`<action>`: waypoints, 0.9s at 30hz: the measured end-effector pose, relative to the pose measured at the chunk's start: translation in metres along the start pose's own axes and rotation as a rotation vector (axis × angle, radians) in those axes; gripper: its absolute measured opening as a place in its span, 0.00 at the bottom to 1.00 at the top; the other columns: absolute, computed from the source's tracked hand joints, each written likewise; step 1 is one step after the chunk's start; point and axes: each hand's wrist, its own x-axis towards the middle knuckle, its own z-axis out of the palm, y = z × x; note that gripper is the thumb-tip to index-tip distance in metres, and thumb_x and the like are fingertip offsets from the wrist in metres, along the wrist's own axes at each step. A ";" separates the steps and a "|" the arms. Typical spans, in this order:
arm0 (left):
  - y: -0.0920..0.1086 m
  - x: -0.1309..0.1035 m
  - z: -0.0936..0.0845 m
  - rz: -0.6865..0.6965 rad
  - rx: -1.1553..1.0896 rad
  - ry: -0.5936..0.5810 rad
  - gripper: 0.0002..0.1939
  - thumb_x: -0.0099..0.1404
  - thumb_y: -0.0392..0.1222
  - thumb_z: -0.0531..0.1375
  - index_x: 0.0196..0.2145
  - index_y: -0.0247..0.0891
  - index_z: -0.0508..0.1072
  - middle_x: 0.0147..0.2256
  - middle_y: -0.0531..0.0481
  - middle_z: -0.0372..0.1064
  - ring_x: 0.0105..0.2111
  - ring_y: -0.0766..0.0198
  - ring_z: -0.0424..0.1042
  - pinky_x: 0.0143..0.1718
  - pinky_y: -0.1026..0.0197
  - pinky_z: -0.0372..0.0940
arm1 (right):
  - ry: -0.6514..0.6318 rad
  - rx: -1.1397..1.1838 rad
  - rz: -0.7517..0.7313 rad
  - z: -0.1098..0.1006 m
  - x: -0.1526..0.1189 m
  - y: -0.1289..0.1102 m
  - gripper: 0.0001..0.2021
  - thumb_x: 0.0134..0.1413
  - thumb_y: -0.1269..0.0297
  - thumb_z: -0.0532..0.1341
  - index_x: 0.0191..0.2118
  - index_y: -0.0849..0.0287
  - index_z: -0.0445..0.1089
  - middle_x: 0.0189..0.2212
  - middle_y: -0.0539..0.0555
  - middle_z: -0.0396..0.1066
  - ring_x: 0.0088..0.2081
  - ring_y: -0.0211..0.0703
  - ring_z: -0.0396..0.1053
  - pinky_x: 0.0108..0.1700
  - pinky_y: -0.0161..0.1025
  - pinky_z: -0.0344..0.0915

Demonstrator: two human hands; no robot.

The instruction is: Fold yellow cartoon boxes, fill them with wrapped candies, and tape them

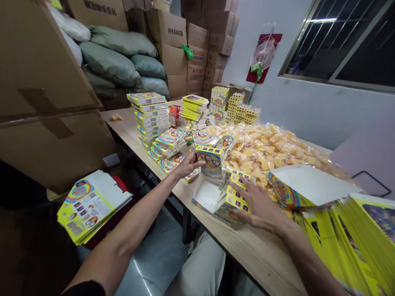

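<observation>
A block of small yellow boxes [211, 161] with a cartoon face in glasses is gripped at its left side by my left hand [186, 165], the thumb in front. It stands over an open printed display carton [206, 195] with a white inside. In the right part of this carton sits another group of small yellow boxes [236, 191]. My right hand [258, 205] lies over that group with its fingers spread, touching the top and near side. Part of the carton is hidden behind the right hand.
Filled cartons [151, 115] are stacked on the table's far left. Wrapped yellow pieces [266, 146] form a large heap behind my hands. An opened carton blank [300, 185] and flat yellow blanks [353, 242] lie right. More blanks [93, 204] rest on a stool. Brown boxes [171, 33] line the wall.
</observation>
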 end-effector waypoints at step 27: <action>-0.026 0.003 0.019 -0.014 0.528 -0.149 0.34 0.65 0.49 0.64 0.66 0.44 0.61 0.61 0.41 0.66 0.62 0.46 0.64 0.63 0.42 0.59 | 0.185 0.198 0.053 0.020 0.019 0.026 0.32 0.68 0.45 0.49 0.71 0.54 0.55 0.70 0.56 0.54 0.71 0.62 0.47 0.69 0.68 0.45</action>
